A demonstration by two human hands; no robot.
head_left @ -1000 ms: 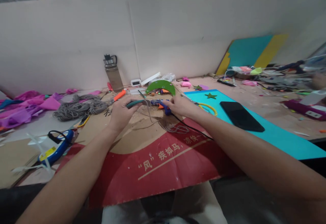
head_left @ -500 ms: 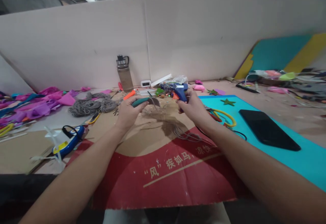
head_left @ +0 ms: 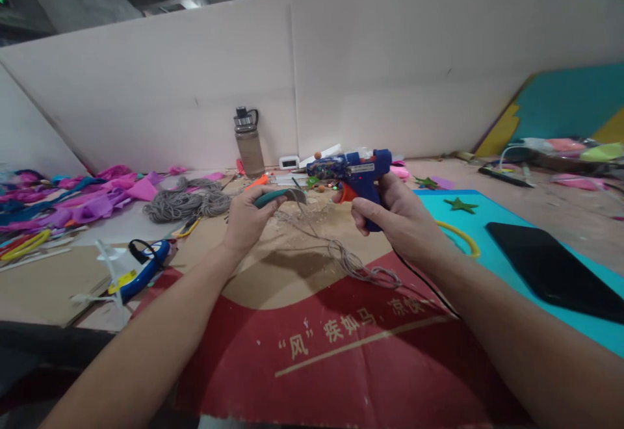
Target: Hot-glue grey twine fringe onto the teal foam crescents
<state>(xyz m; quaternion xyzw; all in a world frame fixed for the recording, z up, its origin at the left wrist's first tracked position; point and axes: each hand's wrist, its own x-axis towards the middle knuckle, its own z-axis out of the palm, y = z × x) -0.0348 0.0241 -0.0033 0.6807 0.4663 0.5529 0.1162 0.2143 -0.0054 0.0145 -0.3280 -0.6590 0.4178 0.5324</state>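
Observation:
My left hand (head_left: 246, 220) pinches a curved green piece (head_left: 269, 197) with a brownish-grey far end. From that end a thin grey cord (head_left: 358, 265) trails down to a loose bundle on the cardboard. In my right hand (head_left: 400, 213) is a blue hot glue gun (head_left: 366, 179) with an orange trigger, its speckled front part pointing left. My fingers wrap round its handle, and a dark cable runs down below the wrist. The glue gun and the green piece are apart.
Red-and-tan cardboard (head_left: 312, 312) lies under my hands. A coil of grey cord (head_left: 190, 201), a bottle (head_left: 249, 149) and a blue power strip (head_left: 146, 266) stand or lie leftward. To the right are a black phone (head_left: 556, 266) and a green star (head_left: 461, 205) on a turquoise board.
My right hand has raised and turned the glue gun, so its side and orange trigger now show clearly. My left hand keeps its hold on the green piece. The view has shifted slightly.

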